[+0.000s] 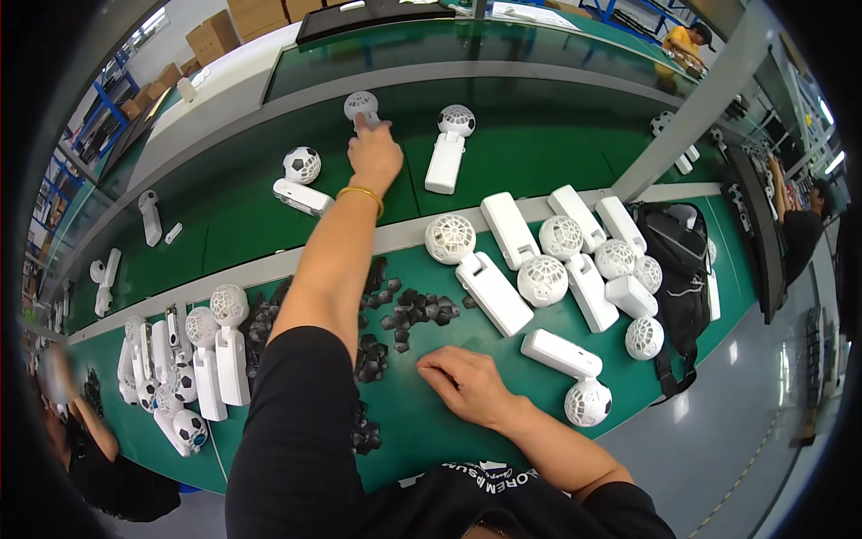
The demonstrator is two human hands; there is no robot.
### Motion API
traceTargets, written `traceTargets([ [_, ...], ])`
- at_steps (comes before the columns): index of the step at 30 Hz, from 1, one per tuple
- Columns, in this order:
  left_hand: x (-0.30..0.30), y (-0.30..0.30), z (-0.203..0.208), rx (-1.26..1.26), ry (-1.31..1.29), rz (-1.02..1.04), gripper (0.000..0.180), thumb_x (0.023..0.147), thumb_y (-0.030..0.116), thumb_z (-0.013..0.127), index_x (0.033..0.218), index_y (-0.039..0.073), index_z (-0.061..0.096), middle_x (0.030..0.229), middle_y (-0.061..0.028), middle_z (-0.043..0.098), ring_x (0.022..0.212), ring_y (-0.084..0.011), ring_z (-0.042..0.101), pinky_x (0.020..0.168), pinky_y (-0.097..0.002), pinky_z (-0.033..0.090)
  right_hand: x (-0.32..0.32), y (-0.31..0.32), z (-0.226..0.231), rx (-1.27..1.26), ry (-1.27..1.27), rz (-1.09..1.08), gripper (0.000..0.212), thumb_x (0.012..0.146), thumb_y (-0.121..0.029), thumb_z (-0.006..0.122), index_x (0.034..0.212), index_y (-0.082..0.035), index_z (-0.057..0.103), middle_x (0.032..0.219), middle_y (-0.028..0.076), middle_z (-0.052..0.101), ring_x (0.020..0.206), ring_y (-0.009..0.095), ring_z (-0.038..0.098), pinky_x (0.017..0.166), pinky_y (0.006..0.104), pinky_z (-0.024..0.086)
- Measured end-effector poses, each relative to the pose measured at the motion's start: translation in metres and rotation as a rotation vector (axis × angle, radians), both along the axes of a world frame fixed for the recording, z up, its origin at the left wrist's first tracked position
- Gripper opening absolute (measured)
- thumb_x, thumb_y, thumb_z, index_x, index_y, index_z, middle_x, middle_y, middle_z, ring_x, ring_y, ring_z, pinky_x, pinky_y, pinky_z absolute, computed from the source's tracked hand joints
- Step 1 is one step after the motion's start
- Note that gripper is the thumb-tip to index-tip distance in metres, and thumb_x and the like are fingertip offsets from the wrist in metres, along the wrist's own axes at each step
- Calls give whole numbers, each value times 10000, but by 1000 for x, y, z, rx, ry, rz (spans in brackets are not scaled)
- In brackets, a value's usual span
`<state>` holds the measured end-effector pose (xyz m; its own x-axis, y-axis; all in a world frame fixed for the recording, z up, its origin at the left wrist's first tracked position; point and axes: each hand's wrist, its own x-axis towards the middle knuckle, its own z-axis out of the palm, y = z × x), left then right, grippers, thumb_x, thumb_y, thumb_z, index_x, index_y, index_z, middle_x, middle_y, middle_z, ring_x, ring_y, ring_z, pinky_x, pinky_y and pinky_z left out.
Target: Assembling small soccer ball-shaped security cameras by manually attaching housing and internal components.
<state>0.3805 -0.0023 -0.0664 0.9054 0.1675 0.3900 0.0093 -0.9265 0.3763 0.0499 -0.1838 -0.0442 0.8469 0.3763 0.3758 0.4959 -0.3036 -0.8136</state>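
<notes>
My left hand [375,157] reaches far over the green conveyor belt, its fingers closed on a white ball-headed handheld device [361,103]. The hand covers most of that device's handle. To its left lies another such device [303,165] with black patches on its ball; to its right is a third [446,162]. My right hand [467,382] rests on the green table with its fingers curled in, and nothing shows in it. Beside it are small black pentagon-shaped pieces [417,308], scattered in a heap partly behind my left forearm. A white device [485,292] with an openwork ball lies beyond my right hand.
Several white devices [588,292] crowd the table's right side beside a black bag [673,269]. More stand in a cluster [206,368] at the left. A metal post [700,108] rises at the right. Co-workers sit at the left, right and far right back.
</notes>
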Motion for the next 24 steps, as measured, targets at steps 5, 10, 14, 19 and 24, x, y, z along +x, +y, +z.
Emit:
traceTargets([
  [5, -52, 31, 52, -725, -50, -297, 536, 719, 120, 658, 1248, 81, 579, 1093, -150, 643, 903, -243, 629, 821, -325, 490, 0, -1, 0, 78, 108, -16, 124, 872, -59, 624, 987, -14, 618, 859, 96, 636, 698, 185, 623, 614, 285, 493],
  [10, -236, 46, 135, -625, 117, -738, 629, 724, 83, 653, 1327, 66, 475, 1278, -71, 528, 1068, -191, 545, 924, -316, 438, 12, -10, 12, 559, 390, -20, 575, 921, -92, 568, 1415, -49, 276, 1307, 191, 447, 945, 223, 622, 667, 285, 538],
  [14, -342, 64, 155, -292, 242, -978, 618, 694, 51, 675, 1287, 58, 502, 1319, -142, 507, 1242, -288, 471, 1041, -380, 365, 9, -20, 47, 727, 622, 200, 702, 951, -413, 509, 1478, -80, 187, 1362, 194, 436, 1073, 302, 602, 668, 326, 565],
  [19, -420, 78, 147, -525, 219, -674, 750, 650, -39, 735, 1335, 18, 434, 1300, -129, 529, 1221, -248, 497, 990, -353, 430, -38, 9, 52, 731, 820, 315, 567, 821, -99, 641, 1322, -54, 378, 1038, 115, 610, 809, 214, 656, 510, 249, 506],
  [24, -446, 65, 75, -1693, -57, -298, 615, 980, 229, 507, 1454, 35, 167, 1382, -177, 403, 1211, -290, 495, 1006, -424, 432, -78, 58, 32, 663, 224, 99, 664, 726, -15, 746, 1270, -54, 367, 1193, 127, 493, 1032, 194, 562, 832, 296, 509],
])
